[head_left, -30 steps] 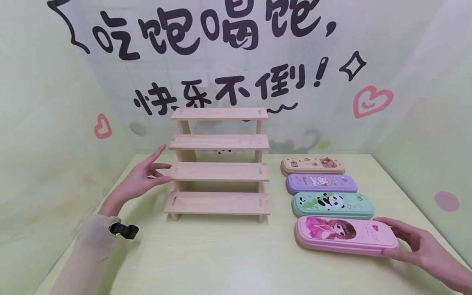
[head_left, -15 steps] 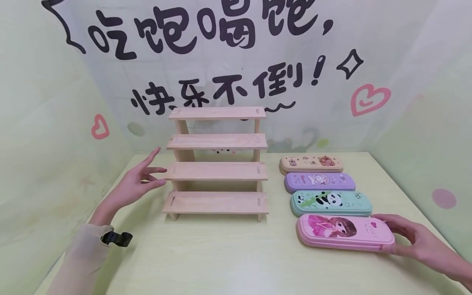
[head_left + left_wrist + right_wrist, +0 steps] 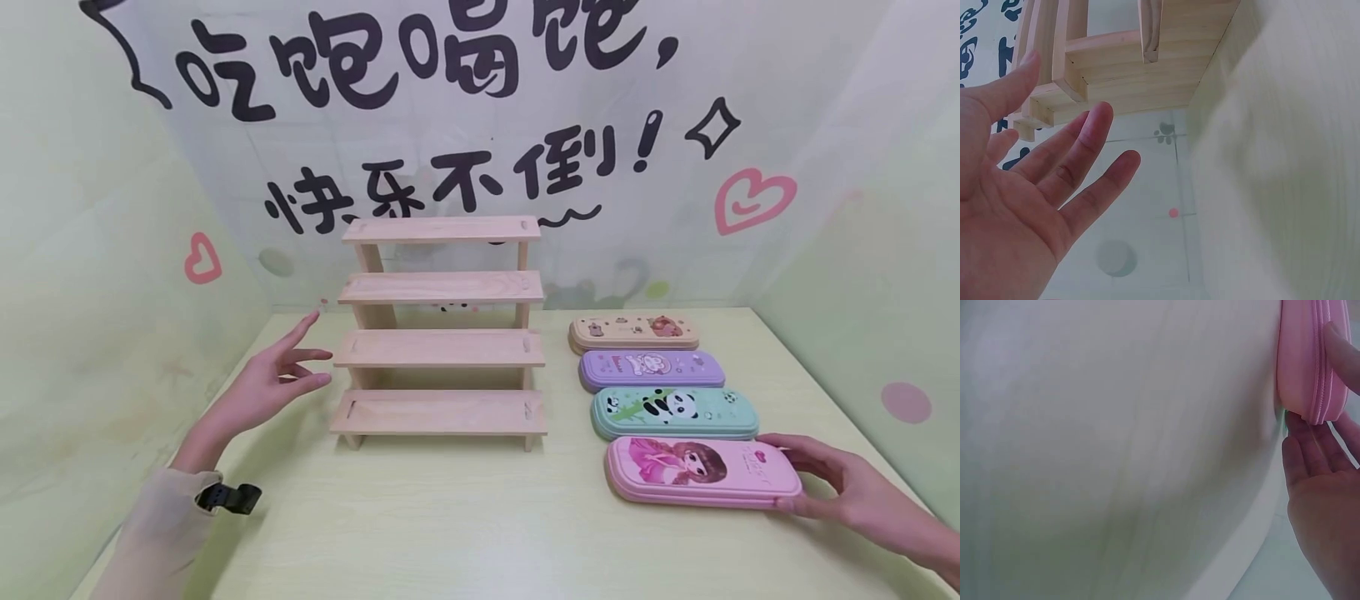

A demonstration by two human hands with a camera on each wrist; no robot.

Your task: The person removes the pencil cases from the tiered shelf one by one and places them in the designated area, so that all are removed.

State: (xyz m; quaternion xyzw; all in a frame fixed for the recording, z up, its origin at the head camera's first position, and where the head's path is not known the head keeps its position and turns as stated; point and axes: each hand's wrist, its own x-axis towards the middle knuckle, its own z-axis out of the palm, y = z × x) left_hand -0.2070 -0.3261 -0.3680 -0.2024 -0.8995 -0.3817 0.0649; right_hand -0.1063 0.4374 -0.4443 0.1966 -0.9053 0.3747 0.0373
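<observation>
In the head view my right hand [image 3: 855,493] grips the right end of a pink pencil case [image 3: 675,473] with a girl printed on its lid. The right wrist view shows the thumb on the zipped side of this pink pencil case [image 3: 1300,359] and fingers at its end and behind. My left hand [image 3: 258,385] is held with fingers spread, just left of a four-step wooden display stand [image 3: 442,287]. Nothing is in that left hand [image 3: 1022,200]; the wooden stand [image 3: 1129,81] rises beyond its fingertips in the left wrist view.
Behind the pink one lie a green panda pencil case [image 3: 675,412], a purple one [image 3: 652,369] and a beige one [image 3: 633,332], in a row right of the stand. Printed cloth walls [image 3: 480,192] enclose the pale table [image 3: 420,525] at the back and sides.
My left hand has drawn away from the stand's left edge, leftward. The pink case's front edge sits slightly higher in the head view than a second ago, with my right hand still gripping it.
</observation>
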